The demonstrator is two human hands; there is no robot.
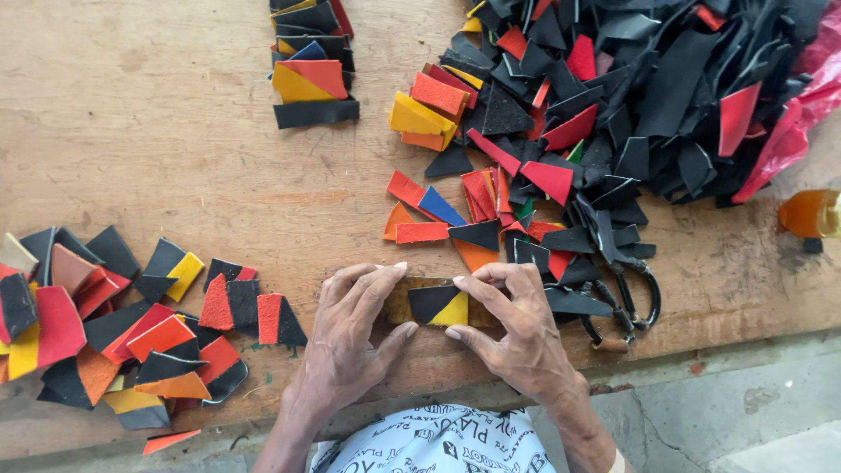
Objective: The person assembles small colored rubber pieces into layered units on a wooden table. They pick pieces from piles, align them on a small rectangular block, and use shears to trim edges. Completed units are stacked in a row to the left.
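Both hands sit at the near edge of the wooden worktop (158, 131), pinching one small strip between them. Left hand (350, 337) has fingers on the strip's left end, thumb under; right hand (517, 328) clamps the right end the same way, so each grip is closed on the strip (442, 304). Visible middle of it shows a black piece next to a yellow triangle on a tan backing; both ends are covered by fingers, so its full length can't be read. It seems to lie flat on the wood, but whether it's lifted a bit is hard to say. Just right of the right hand, black-handled scissors (626, 302) lie partly buried under black offcuts, blades hidden. Above that, a big heap of scraps (631, 96), mostly black w/ red, orange, yellow, runs out of frame at top and right. A small stack of joined pieces (311, 74) sits at top centre, cut off at the top edge. To the left, a spread of two-colour pieces (114, 333) reaches the frame's left edge. An orange bottle-like thing (810, 213) at far right is blurred and cropped. The person's patterned shirt (438, 442) shows at the bottom.
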